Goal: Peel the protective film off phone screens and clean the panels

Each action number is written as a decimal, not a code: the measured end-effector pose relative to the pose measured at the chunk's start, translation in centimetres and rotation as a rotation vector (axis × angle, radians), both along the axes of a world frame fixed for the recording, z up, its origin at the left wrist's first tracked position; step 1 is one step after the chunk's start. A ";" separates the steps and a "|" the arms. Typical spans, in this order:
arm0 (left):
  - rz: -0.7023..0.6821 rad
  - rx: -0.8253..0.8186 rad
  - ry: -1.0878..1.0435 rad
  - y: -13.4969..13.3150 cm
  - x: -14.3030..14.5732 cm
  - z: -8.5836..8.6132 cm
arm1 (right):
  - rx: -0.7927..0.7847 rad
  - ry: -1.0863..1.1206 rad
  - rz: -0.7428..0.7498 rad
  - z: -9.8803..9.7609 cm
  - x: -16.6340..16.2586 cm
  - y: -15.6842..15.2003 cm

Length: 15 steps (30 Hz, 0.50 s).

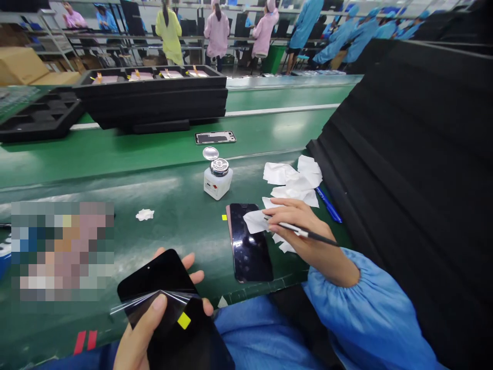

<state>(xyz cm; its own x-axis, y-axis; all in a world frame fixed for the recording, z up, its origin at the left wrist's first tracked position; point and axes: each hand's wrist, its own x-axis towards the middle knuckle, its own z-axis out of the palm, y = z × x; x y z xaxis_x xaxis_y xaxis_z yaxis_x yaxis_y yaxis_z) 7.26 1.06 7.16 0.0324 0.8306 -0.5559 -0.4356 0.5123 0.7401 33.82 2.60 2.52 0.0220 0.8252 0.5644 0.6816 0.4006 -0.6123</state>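
My left hand is closed around a black phone screen panel, its thumb on top. A clear film on the panel is peeled up and creased under that thumb, near a yellow tab. In my right hand, fingers pinch a white wipe and a slim pen-like tool with a dark tail. The wipe hovers over or touches a second black panel lying on the mat; I cannot tell which. Smudges and reflections show on that panel, and a pinkish edge sticks out at its left.
A white dispenser bottle with its metal lid up stands ahead. White wipes and a blue pen lie right, beside stacked black trays. A phone frame and more trays sit beyond; crumpled paper is left.
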 end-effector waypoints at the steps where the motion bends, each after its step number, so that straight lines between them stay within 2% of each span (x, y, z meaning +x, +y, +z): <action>1: -0.025 0.033 -0.015 -0.1 0.1 -0.1 | 0.019 -0.013 0.056 0.6 -0.9 -0.1; 4: -0.166 0.143 -0.114 -0.5 0.3 -0.5 | 0.051 0.011 0.240 2.5 -3.4 -0.4; 7: -0.354 0.204 -0.218 -0.6 0.4 -1.0 | 0.019 0.150 0.400 3.4 -5.2 -0.5; 10: -0.483 0.208 -0.213 -0.5 0.7 -1.3 | -0.094 0.390 0.480 3.0 -6.4 -0.2; 15: -0.486 0.225 -0.159 -0.1 0.9 -1.8 | -0.343 0.937 0.553 0.9 -8.7 0.5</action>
<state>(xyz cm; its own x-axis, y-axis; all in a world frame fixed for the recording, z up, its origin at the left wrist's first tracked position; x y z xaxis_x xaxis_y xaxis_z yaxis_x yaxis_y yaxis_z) 8.19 0.92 5.32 0.5098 0.7970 -0.3239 -0.3038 0.5190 0.7990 25.16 3.11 3.44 -0.0988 0.9604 0.2604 -0.3197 0.2172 -0.9223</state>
